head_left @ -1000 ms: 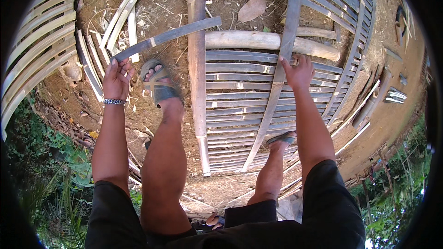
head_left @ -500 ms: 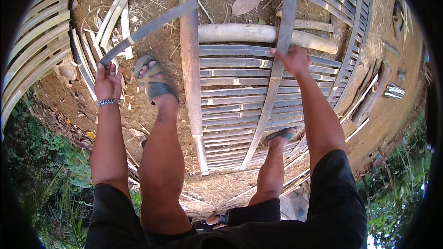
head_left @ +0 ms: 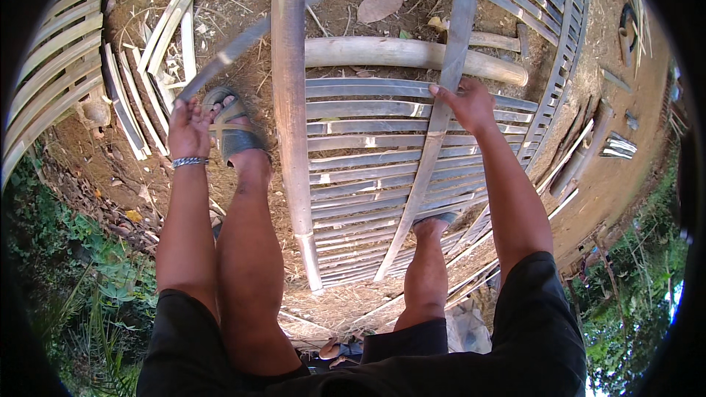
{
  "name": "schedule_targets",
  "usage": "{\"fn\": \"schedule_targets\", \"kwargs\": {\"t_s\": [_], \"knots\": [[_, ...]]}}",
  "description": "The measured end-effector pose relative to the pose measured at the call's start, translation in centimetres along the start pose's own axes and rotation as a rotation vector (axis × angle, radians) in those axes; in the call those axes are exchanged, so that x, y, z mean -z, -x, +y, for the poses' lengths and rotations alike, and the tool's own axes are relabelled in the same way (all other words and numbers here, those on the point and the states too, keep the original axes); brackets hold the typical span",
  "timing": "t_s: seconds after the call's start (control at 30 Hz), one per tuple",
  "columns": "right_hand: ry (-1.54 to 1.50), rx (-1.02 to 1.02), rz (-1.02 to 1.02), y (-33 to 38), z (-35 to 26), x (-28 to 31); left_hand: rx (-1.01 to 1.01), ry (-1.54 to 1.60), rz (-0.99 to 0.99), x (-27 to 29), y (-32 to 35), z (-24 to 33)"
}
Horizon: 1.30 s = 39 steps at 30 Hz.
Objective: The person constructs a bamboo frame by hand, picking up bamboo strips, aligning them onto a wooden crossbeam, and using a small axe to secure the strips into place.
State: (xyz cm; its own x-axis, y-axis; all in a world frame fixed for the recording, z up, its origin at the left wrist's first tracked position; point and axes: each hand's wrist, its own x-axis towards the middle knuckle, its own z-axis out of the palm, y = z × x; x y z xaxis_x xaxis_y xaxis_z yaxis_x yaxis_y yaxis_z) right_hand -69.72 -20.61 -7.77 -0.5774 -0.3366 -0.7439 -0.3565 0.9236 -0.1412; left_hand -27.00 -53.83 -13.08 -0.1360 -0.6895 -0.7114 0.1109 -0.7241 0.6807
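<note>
My left hand (head_left: 189, 129), with a chain bracelet at the wrist, is closed on the near end of a dark grey bamboo slat (head_left: 237, 45). The slat slants up to the right, blurred by motion, and its far end reaches a thick bamboo pole (head_left: 290, 125). My right hand (head_left: 468, 106) grips a flat bamboo crosspiece (head_left: 435, 136), thumb on its left edge and fingers over its right side. Beneath that crosspiece run the parallel slats of a bamboo panel (head_left: 365, 110), alongside the pole.
A round bamboo length (head_left: 375, 52) lies crosswise under the panel's crosspiece. Pale bamboo strips (head_left: 168, 22) and a curved slatted panel (head_left: 62, 51) are at the left. My sandalled left foot (head_left: 237, 129) stands beside the pole. Bamboo pieces (head_left: 619, 148) lie on the ground at the right.
My left hand and the slat have shifted rightward, toward the pole. The pole and panel appear slightly further left in view. My right hand stays on the crosspiece, its fingers more curled.
</note>
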Motion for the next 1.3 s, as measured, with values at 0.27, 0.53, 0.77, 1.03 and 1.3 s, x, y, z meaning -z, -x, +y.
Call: {"fn": "schedule_targets", "kwargs": {"t_s": [0.27, 0.53, 0.77, 1.03, 1.3], "knots": [[0.070, 0.007, -0.008, -1.7, 0.1, -1.3, 0.211, -0.219, -0.382, -9.0, -0.5, -5.7], [0.097, -0.026, -0.039, -2.1, -0.2, -1.4, 0.251, -0.249, -0.471, -9.5, -1.9, -7.2], [0.078, -0.022, -0.081, -1.6, -0.7, -0.7, 0.174, -0.329, -0.431, -9.5, -2.1, -7.5], [0.132, -0.003, -0.020, -2.3, 0.6, -1.7, 0.017, -0.737, -0.282, -12.4, 0.1, -6.9], [0.143, -0.050, -0.123, -2.5, -0.8, -1.1, -0.270, -1.601, -0.358, -13.8, 0.4, -4.5]]}}
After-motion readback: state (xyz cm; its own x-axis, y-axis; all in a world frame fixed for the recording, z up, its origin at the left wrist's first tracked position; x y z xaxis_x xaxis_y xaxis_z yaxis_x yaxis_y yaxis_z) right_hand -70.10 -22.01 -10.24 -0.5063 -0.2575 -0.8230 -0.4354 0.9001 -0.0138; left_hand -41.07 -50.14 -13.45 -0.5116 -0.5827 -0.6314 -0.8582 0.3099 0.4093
